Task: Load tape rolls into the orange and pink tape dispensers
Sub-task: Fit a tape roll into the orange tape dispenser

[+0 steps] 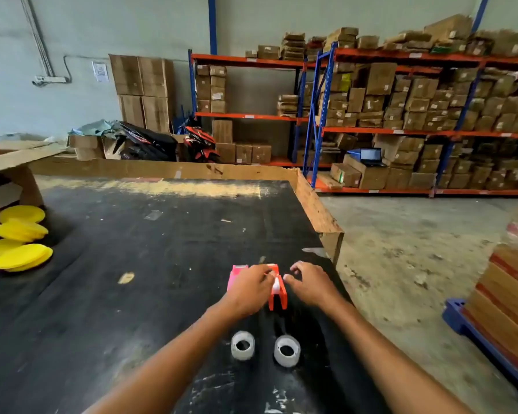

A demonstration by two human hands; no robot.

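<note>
**Q.** What are the two hands doing, and why are the dispensers sitting where they are?

**A.** The orange tape dispenser (278,295) and the pink tape dispenser (236,276) are standing side by side on the black counter (132,264), near its right edge, within easy reach of both arms. The left hand (248,289) is lying across the gap between them, covering part of the pink one, its fingers (268,274) curling toward the top of the orange one; this is probably steadying the body. The right hand (310,283) is sitting just beside the orange dispenser, thumb tip touching or nearly touching a whitish part at its middle. Whether that part is a roll or a hub cannot be told.

**Q.** Are the fingers gripping anything?

**A.** The left fingers are bent and seem to be pinching at the orange dispenser's top, though a firm grasp cannot be confirmed. The right fingers are loosely spread, closing on nothing visible.

**Q.** Where are the tape rolls?

**A.** Two clear tape rolls, the left roll (243,345) and the right roll (287,351), are standing apart on the counter, nearer the person than the dispensers and between the forearms. Judging by this, they are staged for loading and are not yet fitted.
</note>
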